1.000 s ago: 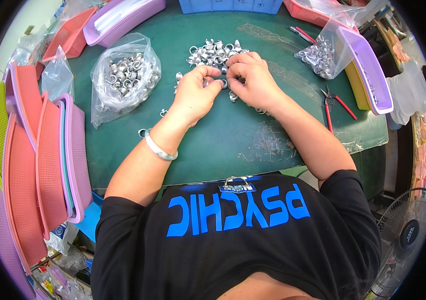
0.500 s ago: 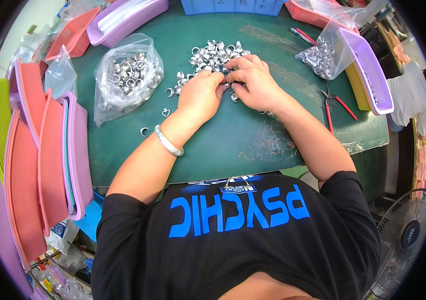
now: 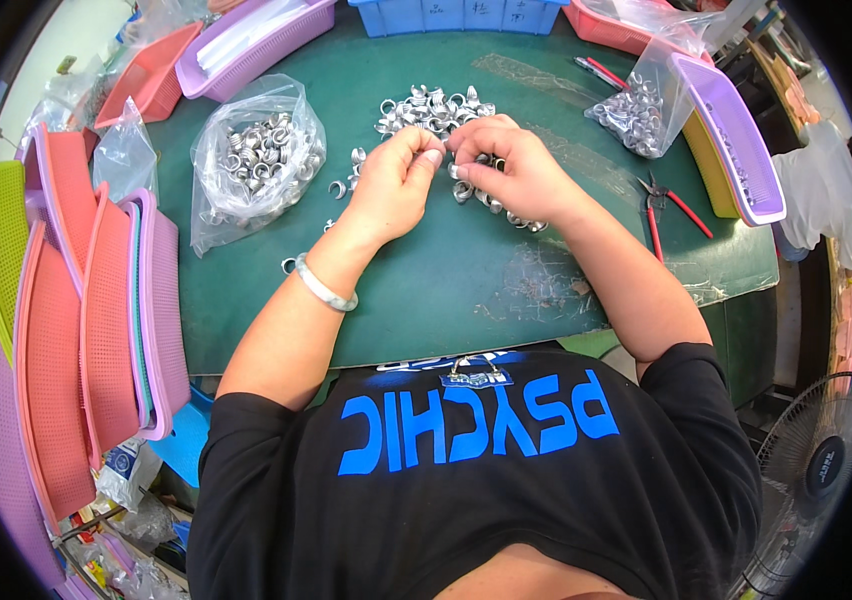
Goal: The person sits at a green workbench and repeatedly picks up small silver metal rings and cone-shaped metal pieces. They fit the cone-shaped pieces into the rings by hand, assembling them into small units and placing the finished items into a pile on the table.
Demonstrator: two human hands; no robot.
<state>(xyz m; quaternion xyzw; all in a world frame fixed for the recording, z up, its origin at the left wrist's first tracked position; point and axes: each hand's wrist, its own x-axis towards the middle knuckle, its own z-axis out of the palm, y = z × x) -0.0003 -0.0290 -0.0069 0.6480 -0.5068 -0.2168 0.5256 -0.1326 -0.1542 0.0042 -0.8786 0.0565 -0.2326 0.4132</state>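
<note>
Silver metal rings lie in a loose pile on the green table, beyond and between my hands. My right hand is closed in a pinch, with a silver ring at the thumb and fingertip. More rings lie under and beside that hand. Close by on the left, my left hand has its thumb and fingers pressed together; whatever they may hold is hidden. A few single rings lie to the left of this hand. A pale bangle circles my left wrist.
An open clear bag of rings sits on the left; another bag of rings lies at the right. Red-handled pliers rest near a purple basket. Stacked baskets line the left side; a blue crate stands at the back.
My hands, which were together at the fingertips, are now slightly apart. The ring in my right fingers has come into view, along with more rings beneath that hand.
</note>
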